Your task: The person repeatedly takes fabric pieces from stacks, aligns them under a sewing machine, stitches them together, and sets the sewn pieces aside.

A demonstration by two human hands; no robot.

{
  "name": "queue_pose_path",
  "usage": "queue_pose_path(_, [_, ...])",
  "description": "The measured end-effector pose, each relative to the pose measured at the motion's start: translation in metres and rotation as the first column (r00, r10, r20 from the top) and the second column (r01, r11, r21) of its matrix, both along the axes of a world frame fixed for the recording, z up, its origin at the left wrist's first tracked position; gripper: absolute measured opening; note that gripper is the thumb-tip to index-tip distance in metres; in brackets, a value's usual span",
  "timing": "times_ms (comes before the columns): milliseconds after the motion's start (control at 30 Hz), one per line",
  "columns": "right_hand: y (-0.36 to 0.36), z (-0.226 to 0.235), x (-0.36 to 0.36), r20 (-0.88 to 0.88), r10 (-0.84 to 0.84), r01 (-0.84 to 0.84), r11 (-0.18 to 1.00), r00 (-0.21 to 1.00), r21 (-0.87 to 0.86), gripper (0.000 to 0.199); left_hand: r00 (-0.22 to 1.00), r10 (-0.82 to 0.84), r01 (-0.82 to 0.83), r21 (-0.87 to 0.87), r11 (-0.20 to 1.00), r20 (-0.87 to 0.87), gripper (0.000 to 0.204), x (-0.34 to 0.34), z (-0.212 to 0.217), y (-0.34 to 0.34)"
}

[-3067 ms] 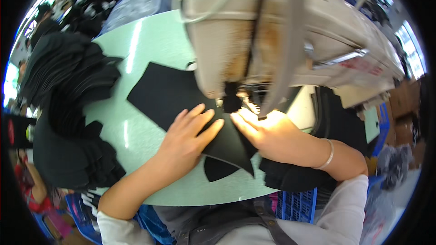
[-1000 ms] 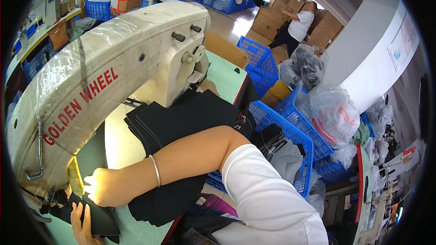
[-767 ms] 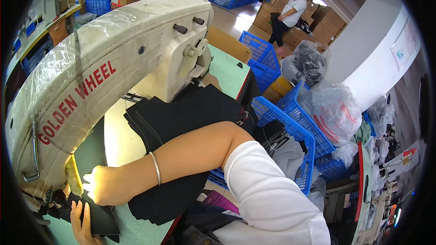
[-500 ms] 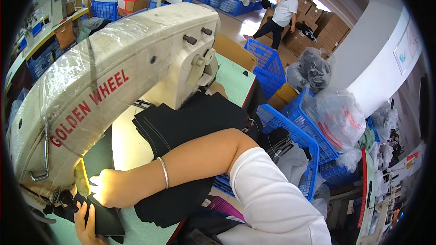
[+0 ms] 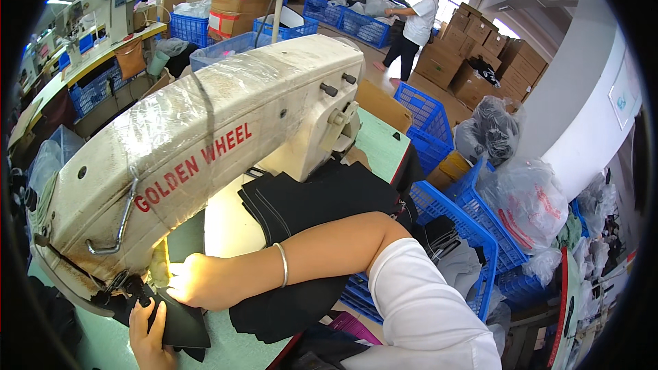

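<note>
Under the glow of a work light, two bare hands guide a black piece of sheet material at the needle end of a cream sewing machine. The piece lies beneath both hands on a pale green tabletop, its free edge falling between the left hand and the right forearm. The left hand rests with fingers extended and parted, their tips on the material just beside the needle end; the right hand, a silver bangle at its wrist, is set slightly farther out, near the left but apart from it, fingers bent toward the work. Glare hides whether those fingers pinch the material or merely press it. Doing this well likely calls for light, even pressure from both hands, steering rather than pulling, with the left fingertips flat and clear of the needle's path. The sheet looks pliable enough to pucker if one side drags. Beyond the right forearm sits a stack of black pieces, best kept from catching under the arm; farther right stands a blue crate.
</note>
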State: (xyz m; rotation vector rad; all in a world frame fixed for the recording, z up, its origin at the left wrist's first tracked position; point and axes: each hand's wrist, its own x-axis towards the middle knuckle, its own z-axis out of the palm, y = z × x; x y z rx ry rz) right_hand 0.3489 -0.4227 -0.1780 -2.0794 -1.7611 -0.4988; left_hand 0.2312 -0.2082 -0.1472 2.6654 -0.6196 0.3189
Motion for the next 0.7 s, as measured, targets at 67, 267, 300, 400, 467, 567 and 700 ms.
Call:
queue_pose_path(67, [-0.002, 0.004, -0.001, -0.006, 0.003, -0.003, 1.0, 1.0, 0.007, 0.019, 1.0, 0.008, -0.008, -0.003, 1.0, -0.004, 0.049, -0.001, 0.001, -0.001])
queue_pose_path(267, [-0.005, 0.015, -0.004, -0.031, -0.008, 0.008, 1.0, 0.999, -0.007, 0.018, 0.999, 0.045, -0.045, -0.013, 0.999, -0.013, 0.047, -0.001, 0.002, -0.003])
queue_pose_path(300, [-0.005, 0.015, -0.004, -0.038, -0.011, 0.011, 1.0, 0.999, -0.021, 0.02, 0.998, 0.063, -0.063, -0.033, 0.997, -0.03, 0.046, -0.001, 0.001, -0.003])
queue_pose_path(400, [-0.007, 0.017, -0.003, -0.054, 0.023, -0.025, 0.999, 0.998, -0.038, 0.029, 0.998, 0.046, -0.046, -0.02, 0.999, 0.037, 0.049, 0.003, -0.001, -0.004])
queue_pose_path(467, [-0.007, 0.017, -0.004, -0.13, 0.023, -0.032, 0.997, 0.991, -0.074, 0.036, 0.998, 0.024, -0.023, -0.014, 1.0, 0.059, 0.054, 0.003, -0.002, -0.003])
queue_pose_path(567, [-0.006, 0.02, -0.005, -0.125, 0.0, -0.014, 0.993, 0.992, -0.117, 0.038, 0.998, 0.034, -0.032, -0.027, 0.999, 0.059, 0.055, 0.002, -0.001, -0.002])
queue_pose_path(700, [-0.009, 0.024, -0.005, -0.151, -0.002, -0.027, 0.981, 0.988, -0.191, 0.042, 0.998, 0.035, -0.033, -0.03, 0.999, 0.051, 0.048, 0.001, 0.001, -0.003])
